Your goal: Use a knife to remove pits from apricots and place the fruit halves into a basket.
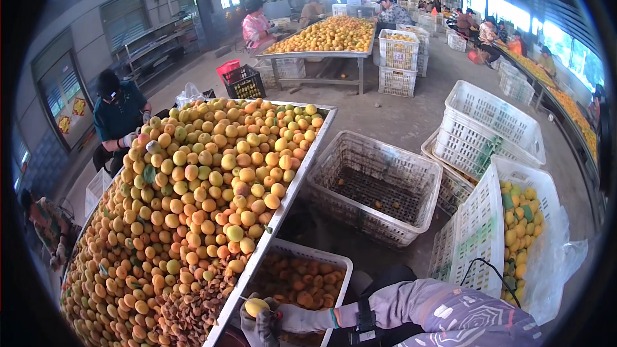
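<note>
Low in the view, at the edge of a heaped table, my gloved left hand (257,333) closes its dark grey fingers on a yellow apricot (256,306). My right hand (301,318), in a pale glove below a patterned mauve sleeve, reaches in from the right and meets the fruit. A bit of red shows at its fingers and a thin sliver sticks out past the apricot; it looks like a small red-handled tool, mostly hidden. Under both hands stands a white crate (347,268) of orange, cut-looking apricots (308,281). Brown apricot stones (196,305) lie heaped on the table beside them.
Whole apricots (212,173) cover the metal-edged table (283,209). Right of it stand a nearly bare crate (369,218), stacked white crates (491,128) and a tilted crate of yellow fruit (522,225). A person (119,119) works across the table; others sit at further tables.
</note>
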`<state>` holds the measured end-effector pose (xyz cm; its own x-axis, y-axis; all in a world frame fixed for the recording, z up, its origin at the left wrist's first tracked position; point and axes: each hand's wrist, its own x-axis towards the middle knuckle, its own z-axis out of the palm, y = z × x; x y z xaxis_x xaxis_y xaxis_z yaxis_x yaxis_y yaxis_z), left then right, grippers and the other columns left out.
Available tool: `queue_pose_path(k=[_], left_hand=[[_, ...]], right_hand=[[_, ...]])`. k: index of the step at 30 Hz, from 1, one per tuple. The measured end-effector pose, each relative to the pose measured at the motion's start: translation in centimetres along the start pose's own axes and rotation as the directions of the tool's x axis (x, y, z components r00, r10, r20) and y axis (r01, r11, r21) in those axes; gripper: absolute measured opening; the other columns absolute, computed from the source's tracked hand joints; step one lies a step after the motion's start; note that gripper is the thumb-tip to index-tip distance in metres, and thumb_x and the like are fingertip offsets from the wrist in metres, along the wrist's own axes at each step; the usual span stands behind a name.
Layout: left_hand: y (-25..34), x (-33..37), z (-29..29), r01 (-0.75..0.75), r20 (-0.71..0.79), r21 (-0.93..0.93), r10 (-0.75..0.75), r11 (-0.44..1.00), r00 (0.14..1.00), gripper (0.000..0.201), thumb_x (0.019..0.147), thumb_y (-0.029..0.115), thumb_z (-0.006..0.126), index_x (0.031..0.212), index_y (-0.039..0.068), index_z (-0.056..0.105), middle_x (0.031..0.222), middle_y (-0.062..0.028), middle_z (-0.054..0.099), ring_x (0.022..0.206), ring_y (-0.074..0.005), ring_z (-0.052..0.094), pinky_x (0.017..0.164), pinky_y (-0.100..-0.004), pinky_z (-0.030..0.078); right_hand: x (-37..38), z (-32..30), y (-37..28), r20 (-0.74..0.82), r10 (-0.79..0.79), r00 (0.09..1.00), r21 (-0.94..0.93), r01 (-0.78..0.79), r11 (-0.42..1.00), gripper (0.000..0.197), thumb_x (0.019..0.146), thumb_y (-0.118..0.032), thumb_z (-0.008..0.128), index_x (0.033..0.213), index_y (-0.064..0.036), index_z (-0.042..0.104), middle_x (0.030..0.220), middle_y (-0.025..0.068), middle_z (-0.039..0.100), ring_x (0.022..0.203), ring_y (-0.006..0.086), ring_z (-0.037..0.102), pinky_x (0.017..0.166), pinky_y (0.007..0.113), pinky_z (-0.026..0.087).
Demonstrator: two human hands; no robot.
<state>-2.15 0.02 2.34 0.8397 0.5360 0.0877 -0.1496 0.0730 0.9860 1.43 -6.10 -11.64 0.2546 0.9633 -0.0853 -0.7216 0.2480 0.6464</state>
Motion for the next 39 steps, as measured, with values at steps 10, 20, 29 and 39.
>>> queue_pose_path(k=[10, 20, 29, 39], left_hand=[[2.2, -0.1, 1.3, 0.078, -0.102, -0.034, -0.081, 0.996, 0.991, 0.032, 0.086, 0.028, 0.06, 0.103, 0.003, 0.052, 0.083, -0.0053, 0.058, 0.068, -0.013, 0.055, 0.057, -0.0259, 0.048], [-0.2, 0.1, 0.7, 0.146, -0.127, 0.053, -0.138, 0.988, 0.982, 0.03, 0.087, 0.028, 0.056, 0.097, -0.001, 0.052, 0.075, -0.006, 0.058, 0.068, -0.014, 0.057, 0.057, -0.0249, 0.048], [0.5, 0.4, 0.0, 0.02, -0.029, 0.285, -0.012, 0.958, 0.999, 0.034, 0.085, 0.027, 0.06, 0.1, -0.003, 0.052, 0.083, -0.0074, 0.058, 0.071, -0.0143, 0.058, 0.058, -0.0279, 0.051], [-2.7, 0.0, -0.4, 0.182, -0.058, 0.01, -0.181, 0.983, 0.982, 0.035, 0.091, 0.034, 0.052, 0.097, 0.0, 0.054, 0.082, -0.0094, 0.059, 0.071, -0.0165, 0.059, 0.06, -0.0259, 0.05]], right_hand=[[3.3, -3.4, -5.6, 0.086, 0.652, 0.753, 0.974, -0.201, 0.104, 0.013, 0.085, -0.006, 0.048, 0.093, -0.0038, 0.057, 0.084, 0.0057, 0.056, 0.077, 0.0148, 0.052, 0.07, 0.024, 0.045], [1.4, -3.9, -5.2, 0.487, 0.437, 0.756, 0.642, 0.029, -0.766, 0.018, 0.091, -0.012, 0.04, 0.103, -0.0048, 0.05, 0.097, 0.0073, 0.053, 0.088, 0.014, 0.051, 0.078, 0.023, 0.044], [-1.1, 6.6, 0.6, 0.245, -0.037, 0.969, -0.77, 0.171, -0.615, 0.015, 0.088, -0.012, 0.042, 0.093, -0.0035, 0.053, 0.081, 0.0065, 0.055, 0.077, 0.0158, 0.053, 0.071, 0.024, 0.044], [-1.2, 7.0, 2.5, 0.154, -0.293, 0.944, -0.63, -0.135, -0.765, 0.022, 0.089, -0.017, 0.042, 0.097, -0.002, 0.056, 0.085, 0.0085, 0.06, 0.082, 0.0183, 0.056, 0.072, 0.027, 0.046]])
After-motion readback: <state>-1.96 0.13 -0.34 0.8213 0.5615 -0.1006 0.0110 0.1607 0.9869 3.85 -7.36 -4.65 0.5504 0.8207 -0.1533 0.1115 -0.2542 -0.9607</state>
